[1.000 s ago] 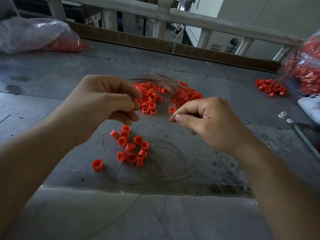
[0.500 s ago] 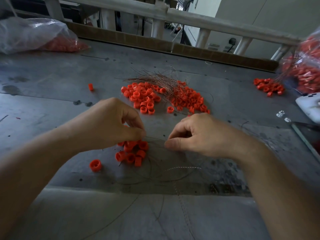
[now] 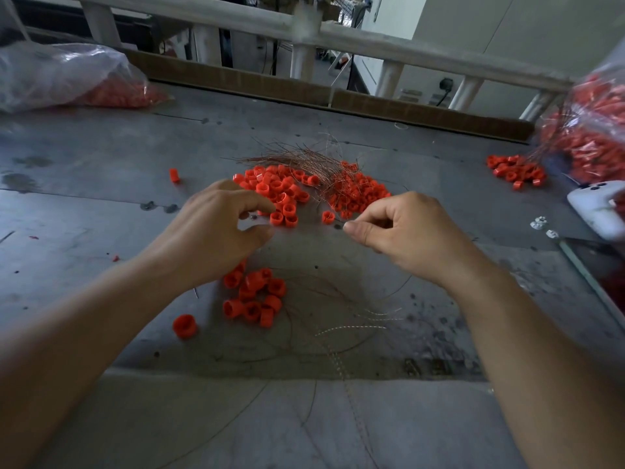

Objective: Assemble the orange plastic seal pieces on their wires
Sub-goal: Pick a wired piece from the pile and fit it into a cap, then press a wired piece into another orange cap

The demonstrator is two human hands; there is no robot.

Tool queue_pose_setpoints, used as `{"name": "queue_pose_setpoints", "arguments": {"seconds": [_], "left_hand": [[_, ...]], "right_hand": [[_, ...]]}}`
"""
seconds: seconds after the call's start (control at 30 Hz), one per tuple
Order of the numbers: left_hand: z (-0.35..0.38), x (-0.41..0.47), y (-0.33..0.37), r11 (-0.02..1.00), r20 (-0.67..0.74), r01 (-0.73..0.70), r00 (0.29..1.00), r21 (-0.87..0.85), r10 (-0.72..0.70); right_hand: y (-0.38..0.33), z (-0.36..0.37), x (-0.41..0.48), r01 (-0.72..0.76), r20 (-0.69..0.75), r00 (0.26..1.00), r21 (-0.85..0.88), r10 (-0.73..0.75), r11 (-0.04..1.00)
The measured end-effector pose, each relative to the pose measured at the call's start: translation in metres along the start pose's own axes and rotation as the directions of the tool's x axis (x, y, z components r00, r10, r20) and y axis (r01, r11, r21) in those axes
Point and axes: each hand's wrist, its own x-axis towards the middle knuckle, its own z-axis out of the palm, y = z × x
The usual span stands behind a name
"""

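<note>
Loose orange seal pieces (image 3: 287, 194) lie heaped mid-table, with a bundle of thin wires (image 3: 304, 160) fanned across the heap's far side. My left hand (image 3: 216, 231) hovers at the heap's near left edge, thumb and forefinger apart in a C with nothing between them. My right hand (image 3: 406, 231) is beside it, thumb and forefinger pinched together on a thin wire (image 3: 402, 286) that trails out below the hand. A single piece (image 3: 328, 217) lies between the hands. A smaller cluster of pieces (image 3: 253, 296) with curling wires (image 3: 338, 316) sits below my left hand.
Stray pieces lie at the near left (image 3: 184, 325) and far left (image 3: 174, 175). Another small pile (image 3: 514, 170) sits at the right beside a clear bag of pieces (image 3: 592, 130). A second bag (image 3: 67, 76) is at the back left. A white device (image 3: 598, 211) rests at the right edge. A railing (image 3: 304, 32) borders the table's far side.
Both hands have moved away from the near cluster toward the far heap. My left hand's pinch has come apart; my right hand stays pinched.
</note>
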Motion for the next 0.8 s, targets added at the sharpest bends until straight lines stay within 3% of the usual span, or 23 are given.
{"name": "queue_pose_setpoints", "arguments": {"seconds": [0.53, 0.8], "left_hand": [[0.01, 0.01, 0.003, 0.996, 0.059, -0.013, 0.998, 0.085, 0.008], [0.007, 0.008, 0.005, 0.996, 0.066, -0.016, 0.998, 0.09, 0.01]], "right_hand": [[0.007, 0.013, 0.008, 0.04, -0.073, 0.996, -0.075, -0.045, 0.996], [0.01, 0.024, 0.013, 0.064, 0.058, 0.997, -0.083, -0.06, 0.994]]}}
